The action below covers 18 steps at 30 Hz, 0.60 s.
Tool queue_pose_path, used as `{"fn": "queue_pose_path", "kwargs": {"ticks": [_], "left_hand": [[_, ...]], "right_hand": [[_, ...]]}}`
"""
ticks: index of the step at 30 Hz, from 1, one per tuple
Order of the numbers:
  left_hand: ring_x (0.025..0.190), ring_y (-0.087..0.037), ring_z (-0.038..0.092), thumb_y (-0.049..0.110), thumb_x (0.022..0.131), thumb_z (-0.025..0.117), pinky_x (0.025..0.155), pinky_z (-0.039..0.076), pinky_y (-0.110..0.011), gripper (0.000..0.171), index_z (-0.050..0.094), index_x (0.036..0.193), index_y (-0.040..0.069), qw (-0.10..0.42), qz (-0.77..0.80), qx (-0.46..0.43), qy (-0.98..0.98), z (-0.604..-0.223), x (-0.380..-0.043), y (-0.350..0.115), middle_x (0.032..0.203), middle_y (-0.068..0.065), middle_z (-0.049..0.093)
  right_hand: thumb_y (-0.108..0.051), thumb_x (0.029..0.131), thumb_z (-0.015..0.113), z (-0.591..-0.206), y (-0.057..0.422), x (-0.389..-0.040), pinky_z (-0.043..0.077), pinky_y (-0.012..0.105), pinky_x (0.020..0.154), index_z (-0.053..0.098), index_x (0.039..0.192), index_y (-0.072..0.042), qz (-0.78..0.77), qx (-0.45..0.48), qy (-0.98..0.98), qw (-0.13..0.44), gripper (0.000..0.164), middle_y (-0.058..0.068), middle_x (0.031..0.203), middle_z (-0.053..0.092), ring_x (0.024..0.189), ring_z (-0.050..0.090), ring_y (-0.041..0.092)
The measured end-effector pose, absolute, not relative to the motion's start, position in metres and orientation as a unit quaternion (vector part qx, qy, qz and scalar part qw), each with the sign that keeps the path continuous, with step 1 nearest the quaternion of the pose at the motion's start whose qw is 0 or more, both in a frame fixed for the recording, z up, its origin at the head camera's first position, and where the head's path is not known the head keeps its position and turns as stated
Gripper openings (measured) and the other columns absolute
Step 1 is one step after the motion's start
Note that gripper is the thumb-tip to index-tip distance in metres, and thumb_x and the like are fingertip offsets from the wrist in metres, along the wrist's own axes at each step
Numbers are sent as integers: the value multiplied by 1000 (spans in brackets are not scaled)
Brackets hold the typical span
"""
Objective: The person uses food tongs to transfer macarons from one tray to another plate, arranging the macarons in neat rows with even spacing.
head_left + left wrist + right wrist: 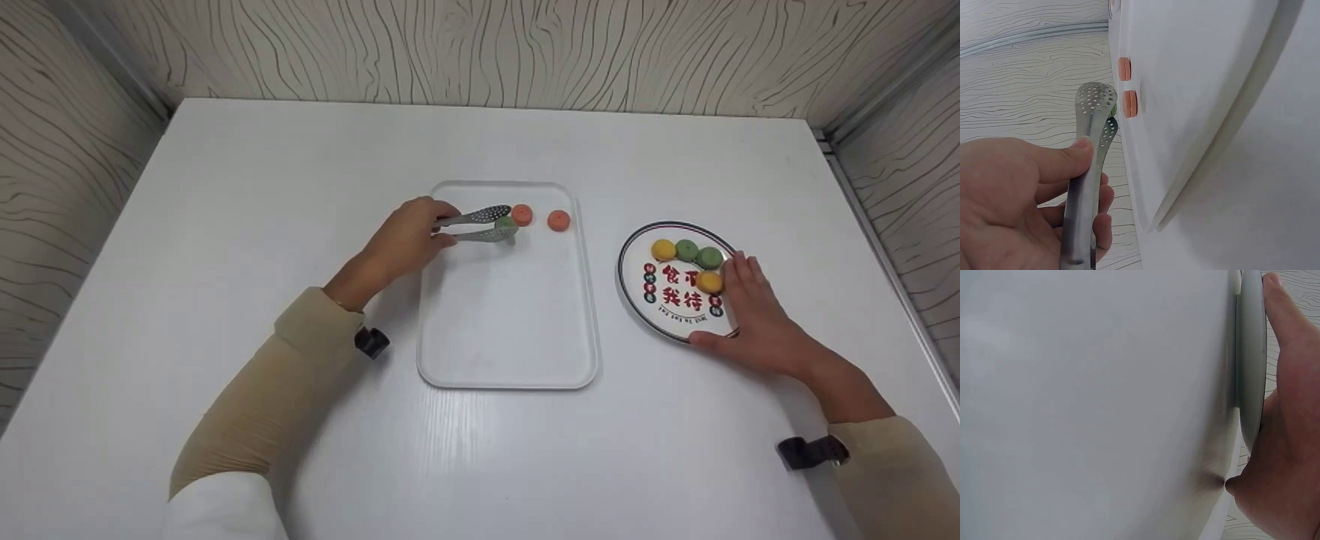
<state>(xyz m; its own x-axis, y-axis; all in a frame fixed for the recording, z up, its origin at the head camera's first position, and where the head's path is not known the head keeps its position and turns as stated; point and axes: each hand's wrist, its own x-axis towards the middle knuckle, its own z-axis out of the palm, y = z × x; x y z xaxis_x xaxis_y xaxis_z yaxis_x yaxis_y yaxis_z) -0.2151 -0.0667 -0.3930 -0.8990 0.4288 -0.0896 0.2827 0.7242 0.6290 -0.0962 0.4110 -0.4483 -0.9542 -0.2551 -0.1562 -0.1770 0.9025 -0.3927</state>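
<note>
My left hand (pixel 409 234) grips metal tongs (pixel 1081 185), thumb on one arm and fingers curled round the other. The perforated heads of the tongs stand over the far part of the white tray (pixel 510 388), with a green macaron (pixel 505 223) between them, partly hidden by the heads. Close beside it on the tray is an orange macaron (pixel 522 215), and another orange macaron (pixel 559 220) sits farther right. My right hand (pixel 761 330) rests at the right rim of a round plate (pixel 637 289), fingers stretched along the edge and thumb at the near rim.
On the plate sit two green macarons (pixel 709 259) and two yellow macarons (pixel 664 250), among printed red characters. The white table (pixel 300 165) ends at wood-patterned panels (pixel 510 52) behind and at both sides. The tray has a low raised rim.
</note>
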Motion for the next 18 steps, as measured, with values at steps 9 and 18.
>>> {"fn": "queue_pose_path", "kwargs": {"ticks": [9, 18], "left_hand": [[114, -29, 62, 4, 97, 68, 96, 51, -39, 35, 65, 131, 0, 113, 322, 205, 917, -388, -211, -59, 126, -16, 63], [116, -26, 62, 4, 97, 69, 97, 52, -37, 37, 64, 133, 1, 117, 317, 213, 917, -386, -208, -52, 127, -15, 64]], "right_hand": [[-51, 89, 73, -448, 411, -97, -13, 47, 122, -5, 156, 13, -188, -114, 970, 100, 122, 34, 163, -13, 151, -19, 46], [-52, 89, 73, -448, 411, -97, -11, 49, 122, -5, 156, 12, -186, -110, 971, 102, 122, 34, 163, -13, 151, -19, 45]]}}
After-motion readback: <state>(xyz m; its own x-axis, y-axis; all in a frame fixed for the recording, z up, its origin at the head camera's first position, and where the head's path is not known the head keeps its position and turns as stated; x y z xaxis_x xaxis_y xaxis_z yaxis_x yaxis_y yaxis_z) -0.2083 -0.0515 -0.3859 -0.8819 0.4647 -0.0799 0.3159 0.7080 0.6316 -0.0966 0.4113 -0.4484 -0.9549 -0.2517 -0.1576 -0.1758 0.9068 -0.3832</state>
